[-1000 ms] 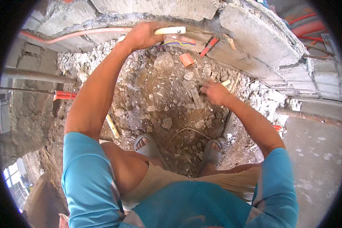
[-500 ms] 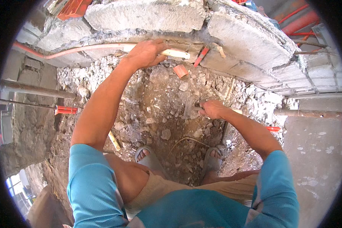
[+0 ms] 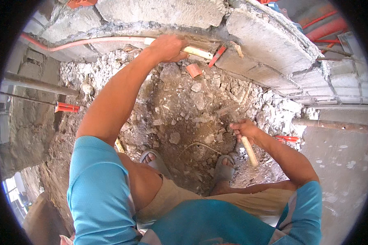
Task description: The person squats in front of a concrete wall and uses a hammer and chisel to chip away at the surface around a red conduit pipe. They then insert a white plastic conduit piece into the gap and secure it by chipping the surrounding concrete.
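Observation:
My left hand [image 3: 167,47] is closed around a cream-coloured stick or pipe [image 3: 198,52] at the foot of the block wall. Both ends of it show past the fingers, and its left end lies against the thin orange pipe [image 3: 90,41]. My right hand [image 3: 245,131] grips the pale wooden handle [image 3: 250,152] of a tool above the rubble. The handle's lower end points back toward me; the tool's head is too blurred to make out. A short orange pipe piece [image 3: 194,70] and a red strip [image 3: 217,56] lie near my left hand.
The broken block wall [image 3: 274,45] curves across the far side. Loose rubble [image 3: 176,98] covers the ground, with a bent thin strip [image 3: 202,145] near my sandals [image 3: 223,171]. Metal bars [image 3: 41,84] and orange pieces [image 3: 67,107] stick out at the left, beside a concrete slab [image 3: 339,163] at right.
My right hand has shifted right and slightly nearer, turning the tool so its handle points back toward me. My left hand has moved a little right and farther away, still holding the stick or pipe.

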`<state>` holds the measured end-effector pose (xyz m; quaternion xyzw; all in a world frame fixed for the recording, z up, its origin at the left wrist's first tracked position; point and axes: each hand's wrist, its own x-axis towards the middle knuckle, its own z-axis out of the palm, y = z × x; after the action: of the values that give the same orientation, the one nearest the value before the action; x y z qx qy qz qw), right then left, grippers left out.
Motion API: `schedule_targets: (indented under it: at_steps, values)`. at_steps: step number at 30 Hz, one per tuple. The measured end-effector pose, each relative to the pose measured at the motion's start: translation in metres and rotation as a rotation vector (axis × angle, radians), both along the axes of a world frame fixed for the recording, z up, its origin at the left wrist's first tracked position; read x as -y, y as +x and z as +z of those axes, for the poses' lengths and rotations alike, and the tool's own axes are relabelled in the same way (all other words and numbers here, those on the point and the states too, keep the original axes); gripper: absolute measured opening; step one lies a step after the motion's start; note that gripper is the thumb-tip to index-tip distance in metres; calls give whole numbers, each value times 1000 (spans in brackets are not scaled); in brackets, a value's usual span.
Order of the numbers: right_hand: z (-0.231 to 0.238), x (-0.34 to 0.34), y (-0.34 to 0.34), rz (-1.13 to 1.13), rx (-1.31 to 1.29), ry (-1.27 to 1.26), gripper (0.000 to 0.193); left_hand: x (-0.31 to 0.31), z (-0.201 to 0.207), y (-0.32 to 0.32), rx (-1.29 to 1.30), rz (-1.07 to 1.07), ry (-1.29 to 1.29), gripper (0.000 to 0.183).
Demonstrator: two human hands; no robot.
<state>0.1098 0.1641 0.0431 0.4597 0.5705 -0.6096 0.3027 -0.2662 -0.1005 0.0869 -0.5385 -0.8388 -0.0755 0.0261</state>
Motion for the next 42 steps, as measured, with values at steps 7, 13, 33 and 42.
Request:
schedule_targets:
  at_steps: [7,13,33,42]
  values:
    - [50,16,-24,36,-189,-180,19,1,-8,2,-95,28,-35,40]
    - [10,19,-18,362,-43,199,40,-9,-6,8,-38,52,-167,56]
    - [39,-57,-108,1310,-818,1375,54,-23,-1,-1,22,111,-206,55]
    - [40,-29,-125,1378,-951,1344,51,-24,9,0,30,133,-310,65]
